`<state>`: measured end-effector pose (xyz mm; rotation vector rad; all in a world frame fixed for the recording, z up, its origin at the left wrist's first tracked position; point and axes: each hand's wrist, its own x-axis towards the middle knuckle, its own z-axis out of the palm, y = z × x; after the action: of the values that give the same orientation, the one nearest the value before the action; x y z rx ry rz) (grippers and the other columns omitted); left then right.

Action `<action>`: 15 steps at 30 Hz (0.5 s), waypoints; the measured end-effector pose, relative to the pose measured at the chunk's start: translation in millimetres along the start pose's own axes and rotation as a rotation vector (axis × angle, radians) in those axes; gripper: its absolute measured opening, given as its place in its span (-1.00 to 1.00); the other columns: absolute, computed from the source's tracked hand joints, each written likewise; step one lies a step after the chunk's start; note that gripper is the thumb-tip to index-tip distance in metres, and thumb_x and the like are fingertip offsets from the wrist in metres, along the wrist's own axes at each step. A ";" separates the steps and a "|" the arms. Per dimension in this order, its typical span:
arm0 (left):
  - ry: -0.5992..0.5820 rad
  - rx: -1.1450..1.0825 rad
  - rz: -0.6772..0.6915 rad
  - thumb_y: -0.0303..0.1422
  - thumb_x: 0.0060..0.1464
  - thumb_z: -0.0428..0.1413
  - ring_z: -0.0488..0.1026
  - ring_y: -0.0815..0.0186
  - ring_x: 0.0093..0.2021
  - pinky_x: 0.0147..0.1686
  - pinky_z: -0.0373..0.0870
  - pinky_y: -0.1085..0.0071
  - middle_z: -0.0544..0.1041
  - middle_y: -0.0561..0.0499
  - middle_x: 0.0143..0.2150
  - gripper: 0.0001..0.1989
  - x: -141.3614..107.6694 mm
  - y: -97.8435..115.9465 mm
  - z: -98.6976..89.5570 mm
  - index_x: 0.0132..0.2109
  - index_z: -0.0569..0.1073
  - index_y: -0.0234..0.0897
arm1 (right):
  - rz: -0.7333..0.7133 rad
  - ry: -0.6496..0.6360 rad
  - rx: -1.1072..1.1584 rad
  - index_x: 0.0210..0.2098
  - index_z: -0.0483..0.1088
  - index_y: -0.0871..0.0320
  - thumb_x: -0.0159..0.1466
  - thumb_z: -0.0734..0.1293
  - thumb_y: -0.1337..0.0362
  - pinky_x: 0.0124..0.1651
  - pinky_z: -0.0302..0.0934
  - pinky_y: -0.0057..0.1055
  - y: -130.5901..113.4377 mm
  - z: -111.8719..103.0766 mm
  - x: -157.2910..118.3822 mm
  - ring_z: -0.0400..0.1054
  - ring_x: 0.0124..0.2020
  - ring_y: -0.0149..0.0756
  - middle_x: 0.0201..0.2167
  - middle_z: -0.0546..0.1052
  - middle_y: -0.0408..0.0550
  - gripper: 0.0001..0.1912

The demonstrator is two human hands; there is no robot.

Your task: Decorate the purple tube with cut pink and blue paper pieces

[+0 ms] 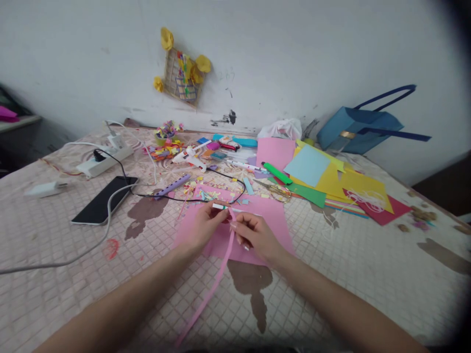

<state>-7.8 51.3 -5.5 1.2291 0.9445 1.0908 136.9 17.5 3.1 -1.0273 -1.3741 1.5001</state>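
Observation:
Both hands meet above a pink paper sheet (279, 228) on the table. My left hand (208, 223) is closed round a thin white stick (220, 207) with a small green mark. The fingers of my right hand (253, 233) pinch a narrow pink paper strip (221, 274) just below the stick. The strip's upper end is at the stick, between the hands, and its long tail hangs down toward the table's near edge. Small coloured paper scraps (200, 196) lie just beyond the hands.
A black phone (106, 200), a white power strip (106, 162) and cables lie left. Behind the hands are a glue gun (190, 158), a green cutter (276, 173) and scissors (275, 189). Coloured papers (324, 179) and a blue bag (358, 130) stand to the right.

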 end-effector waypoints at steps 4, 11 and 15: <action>-0.018 0.011 -0.001 -0.25 -0.04 0.12 0.43 0.34 -0.37 -0.28 0.36 0.38 0.48 0.02 -0.40 -0.77 0.3 -1.8 -1.3 -0.26 0.39 -0.31 | 0.069 0.052 0.208 -0.52 0.21 0.14 0.12 0.30 0.16 -0.72 -0.21 -0.56 -1.3 -4.6 3.3 -0.05 -0.78 -0.57 -0.77 0.22 -0.33 -0.77; 0.005 0.032 -0.013 -0.25 -0.06 0.13 0.43 0.35 -0.39 -0.29 0.37 0.38 0.48 0.02 -0.42 -0.76 -0.7 -0.4 -0.4 -0.27 0.41 -0.32 | 0.076 0.036 0.253 -0.52 0.22 0.14 0.12 0.30 0.16 -0.70 -0.18 -0.56 0.4 -5.8 4.1 -0.04 -0.77 -0.56 -0.78 0.22 -0.32 -0.78; 0.005 -0.005 -0.020 -0.29 -0.05 0.11 0.43 0.33 -0.39 -0.30 0.36 0.38 0.49 0.02 -0.42 -0.80 0.8 -0.7 -0.2 -0.27 0.41 -0.31 | 0.011 -0.004 0.015 -0.52 0.23 0.15 0.16 0.26 0.17 -0.67 -0.08 -0.57 0.8 -2.6 0.5 0.04 -0.74 -0.55 -0.73 0.26 -0.29 -0.78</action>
<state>-7.7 52.1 -6.3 1.2114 0.9555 1.0802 139.1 18.8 2.1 -1.0244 -1.3599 1.5195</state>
